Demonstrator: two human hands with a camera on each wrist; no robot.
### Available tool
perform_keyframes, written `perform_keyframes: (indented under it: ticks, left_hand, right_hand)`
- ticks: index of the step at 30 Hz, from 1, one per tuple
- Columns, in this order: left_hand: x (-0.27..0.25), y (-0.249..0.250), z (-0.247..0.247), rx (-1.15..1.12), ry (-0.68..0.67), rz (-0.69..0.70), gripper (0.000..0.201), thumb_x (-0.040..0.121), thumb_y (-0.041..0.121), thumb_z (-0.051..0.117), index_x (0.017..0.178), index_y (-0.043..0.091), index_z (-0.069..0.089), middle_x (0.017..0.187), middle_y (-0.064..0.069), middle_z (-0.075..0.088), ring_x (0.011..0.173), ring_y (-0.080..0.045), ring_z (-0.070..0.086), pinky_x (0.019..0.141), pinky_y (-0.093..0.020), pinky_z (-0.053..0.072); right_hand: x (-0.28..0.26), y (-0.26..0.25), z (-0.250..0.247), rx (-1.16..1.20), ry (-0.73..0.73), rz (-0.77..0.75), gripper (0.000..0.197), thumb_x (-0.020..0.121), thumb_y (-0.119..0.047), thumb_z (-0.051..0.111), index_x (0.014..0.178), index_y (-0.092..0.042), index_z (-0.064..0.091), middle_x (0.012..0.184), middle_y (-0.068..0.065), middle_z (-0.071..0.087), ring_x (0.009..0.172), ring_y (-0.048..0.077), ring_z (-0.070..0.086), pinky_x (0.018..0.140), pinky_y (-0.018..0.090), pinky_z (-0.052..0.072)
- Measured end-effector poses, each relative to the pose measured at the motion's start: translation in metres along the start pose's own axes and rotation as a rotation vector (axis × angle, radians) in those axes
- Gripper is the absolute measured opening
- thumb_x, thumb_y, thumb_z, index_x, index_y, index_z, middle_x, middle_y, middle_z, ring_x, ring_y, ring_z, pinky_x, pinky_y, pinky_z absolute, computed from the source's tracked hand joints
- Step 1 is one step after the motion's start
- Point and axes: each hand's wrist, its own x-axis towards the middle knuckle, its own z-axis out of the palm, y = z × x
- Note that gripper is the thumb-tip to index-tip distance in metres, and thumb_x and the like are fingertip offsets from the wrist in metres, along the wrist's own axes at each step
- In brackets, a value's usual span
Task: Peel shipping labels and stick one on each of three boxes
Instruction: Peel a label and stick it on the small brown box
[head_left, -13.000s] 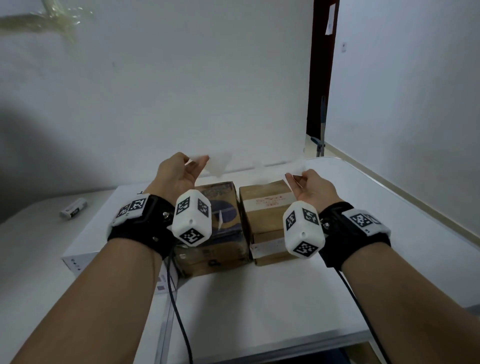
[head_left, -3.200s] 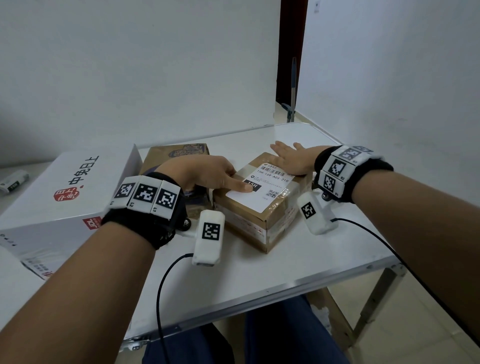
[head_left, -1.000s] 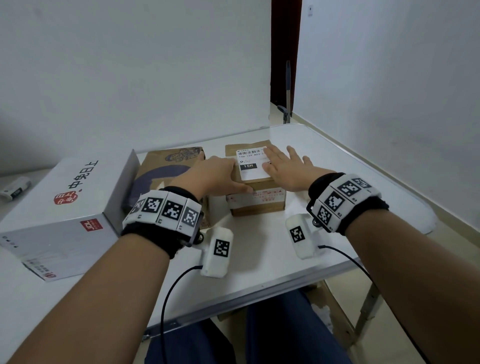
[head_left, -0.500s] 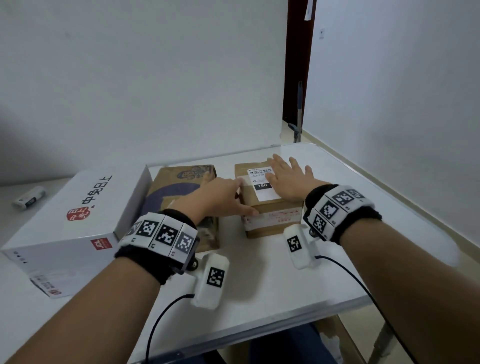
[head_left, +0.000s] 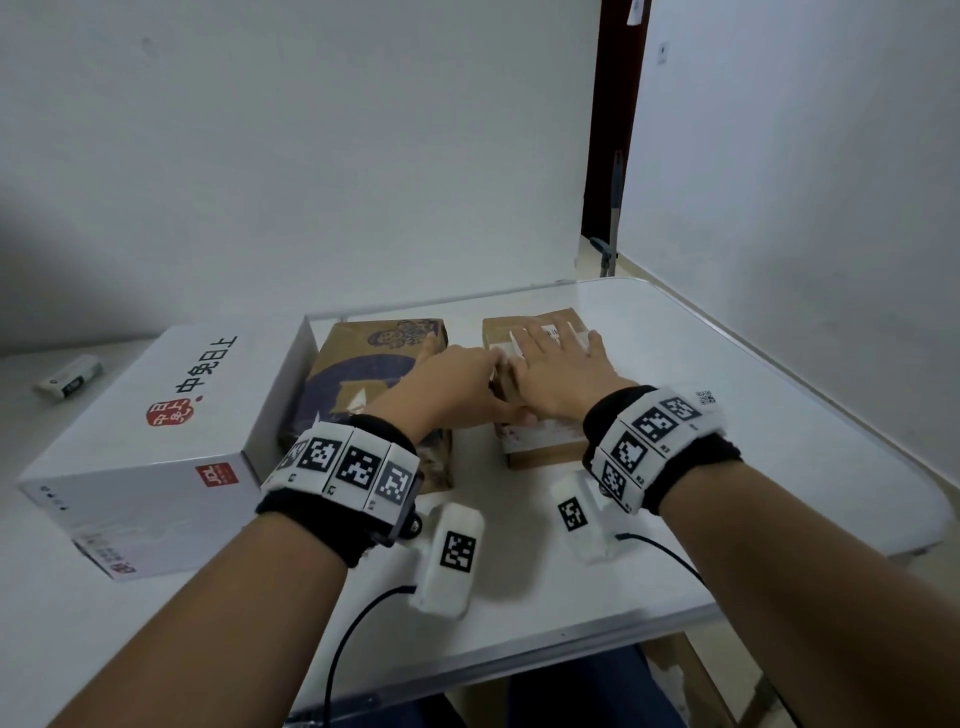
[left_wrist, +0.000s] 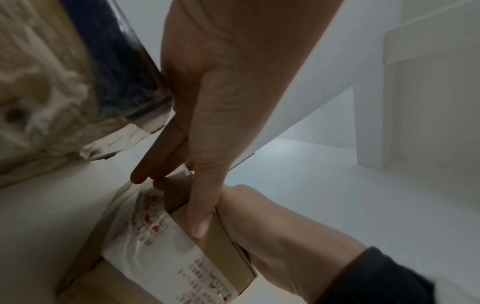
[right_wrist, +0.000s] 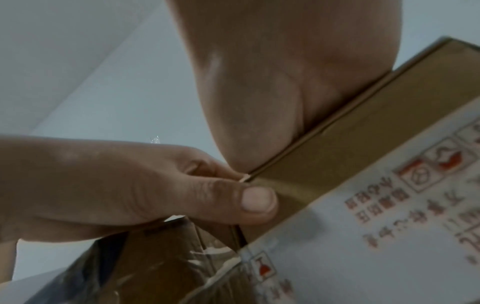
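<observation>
A small brown box (head_left: 540, 448) stands right of a printed brown box (head_left: 374, 358) and a large white box (head_left: 171, 410). A white shipping label (head_left: 551, 329) lies on top of the small box, mostly hidden under my right hand (head_left: 556, 358), which presses flat on it with straight fingers. My left hand (head_left: 462, 387) grips the small box at its near left corner. Its thumb (left_wrist: 197, 205) lies on the front face and its fingers (left_wrist: 155, 162) run along the left side. Tape with red print (right_wrist: 389, 216) crosses the box's front.
The boxes stand on a white table (head_left: 727, 415) whose near edge is just in front of me and whose rounded right edge is close by. A small white object (head_left: 67, 378) lies on the surface at far left. White walls are behind and to the right.
My right hand has slid left over the label and now covers most of it. My left hand has shifted to the box's near left corner.
</observation>
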Motion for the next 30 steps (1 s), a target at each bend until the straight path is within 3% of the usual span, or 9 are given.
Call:
perform_keyframes:
  ticks: [6, 13, 17, 24, 26, 28, 30]
  left_hand:
    - [0.0, 0.003, -0.003, 0.033, 0.003, -0.017, 0.057, 0.076, 0.069, 0.054, 0.108, 0.021, 0.057, 0.106, 0.003, 0.071, 0.11, -0.02, 0.058, 0.115, -0.052, 0.01]
    - [-0.003, 0.002, -0.004, 0.027, -0.006, -0.043, 0.068, 0.075, 0.071, 0.053, 0.122, 0.022, 0.053, 0.115, 0.002, 0.069, 0.121, -0.023, 0.053, 0.116, -0.052, 0.006]
    - [-0.006, 0.006, -0.007, 0.012, -0.021, -0.06, 0.085, 0.073, 0.073, 0.055, 0.139, 0.021, 0.042, 0.124, 0.002, 0.065, 0.129, -0.021, 0.047, 0.116, -0.049, 0.007]
    - [-0.012, 0.013, -0.013, -0.017, -0.027, -0.094, 0.082, 0.075, 0.068, 0.06, 0.139, 0.02, 0.042, 0.132, -0.001, 0.058, 0.132, -0.025, 0.043, 0.117, -0.05, 0.009]
    - [-0.011, 0.011, -0.013, -0.029, -0.042, -0.109, 0.089, 0.073, 0.069, 0.062, 0.143, 0.019, 0.035, 0.141, -0.005, 0.048, 0.134, -0.027, 0.04, 0.115, -0.05, 0.012]
    - [-0.01, 0.01, -0.014, -0.051, -0.08, -0.136, 0.109, 0.066, 0.075, 0.062, 0.151, 0.023, 0.016, 0.158, -0.013, 0.018, 0.143, -0.034, 0.025, 0.114, -0.053, 0.012]
    - [-0.011, 0.012, -0.023, -0.136, -0.096, -0.164, 0.113, 0.064, 0.079, 0.059, 0.152, 0.032, 0.007, 0.161, -0.012, -0.007, 0.145, -0.04, 0.016, 0.115, -0.053, 0.016]
  right_hand:
    - [-0.008, 0.003, 0.001, -0.002, 0.005, -0.011, 0.058, 0.099, -0.043, 0.007, 0.154, -0.025, 0.003, 0.163, -0.007, -0.005, 0.15, 0.023, -0.01, 0.118, 0.053, -0.006]
    - [-0.017, 0.008, 0.007, -0.028, 0.046, -0.027, 0.057, 0.1, -0.041, 0.007, 0.154, -0.026, 0.0, 0.162, -0.008, -0.007, 0.15, 0.023, -0.009, 0.118, 0.053, -0.005]
    - [-0.023, 0.016, 0.005, -0.014, 0.035, -0.017, 0.056, 0.101, -0.039, 0.009, 0.154, -0.026, -0.001, 0.162, -0.01, -0.01, 0.149, 0.022, -0.014, 0.118, 0.054, -0.007]
    - [-0.031, 0.053, -0.002, 0.074, 0.024, 0.07, 0.056, 0.102, -0.037, 0.012, 0.154, -0.024, -0.006, 0.162, -0.007, -0.012, 0.149, 0.026, -0.011, 0.118, 0.054, -0.003]
    - [-0.027, 0.071, -0.005, 0.177, 0.061, 0.13, 0.056, 0.102, -0.038, 0.015, 0.154, -0.023, 0.0, 0.163, -0.006, -0.006, 0.15, 0.025, -0.004, 0.118, 0.054, 0.002]
    - [-0.025, 0.091, -0.007, 0.324, 0.124, 0.2, 0.057, 0.101, -0.04, 0.019, 0.154, -0.02, 0.01, 0.163, -0.002, 0.005, 0.149, 0.025, 0.008, 0.119, 0.053, 0.009]
    - [-0.025, 0.11, -0.008, 0.455, 0.167, 0.27, 0.058, 0.099, -0.039, 0.027, 0.152, -0.017, 0.018, 0.16, 0.005, 0.018, 0.146, 0.027, 0.021, 0.118, 0.051, 0.017]
